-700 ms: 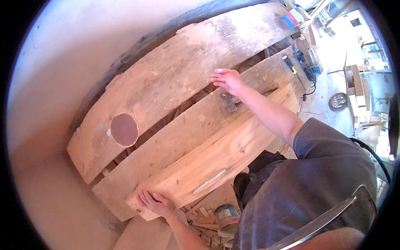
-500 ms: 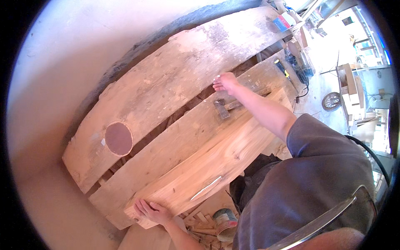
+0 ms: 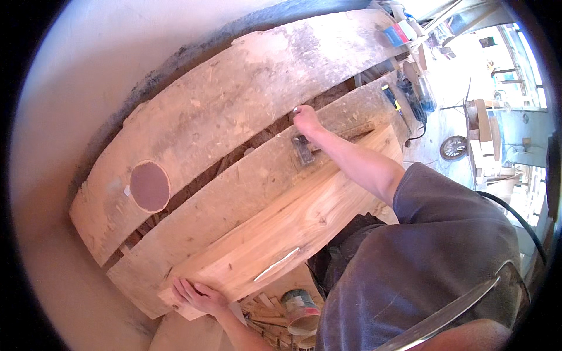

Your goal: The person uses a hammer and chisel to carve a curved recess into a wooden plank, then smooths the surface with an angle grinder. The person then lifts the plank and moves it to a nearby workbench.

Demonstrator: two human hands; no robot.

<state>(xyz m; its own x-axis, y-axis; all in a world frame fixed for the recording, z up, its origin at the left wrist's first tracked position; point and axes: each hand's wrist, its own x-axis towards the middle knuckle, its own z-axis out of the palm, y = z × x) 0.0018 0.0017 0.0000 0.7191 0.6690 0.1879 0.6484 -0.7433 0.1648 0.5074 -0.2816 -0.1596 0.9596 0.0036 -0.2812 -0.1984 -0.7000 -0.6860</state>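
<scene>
A long pale wooden board point(image 3: 310, 213) lies aslant along the near side of the workbench point(image 3: 205, 225). My left hand point(image 3: 201, 297) is closed over the board's lower left end, fingers curled across its edge. A thin whitish streak shows on the board's near face. My right hand point(image 3: 307, 121) is closed above the gap between the bench planks; whatever is in its fingers, if anything, is too small to make out. Just below that hand a hammer point(image 3: 303, 150) rests on the near plank, partly hidden by my forearm.
A round reddish-brown sanding disc point(image 3: 149, 187) lies on the far plank. At the bench's right end are a yellow-and-black hand tool point(image 3: 390, 96) and a corded power tool point(image 3: 414, 99). Below the board stands a bucket point(image 3: 301, 313) among wood offcuts. A wall point(image 3: 88, 128) borders the far side.
My right hand's fingers have curled in more tightly, and it has moved slightly. The left hand stays on the board's end. The whole view has shifted a little.
</scene>
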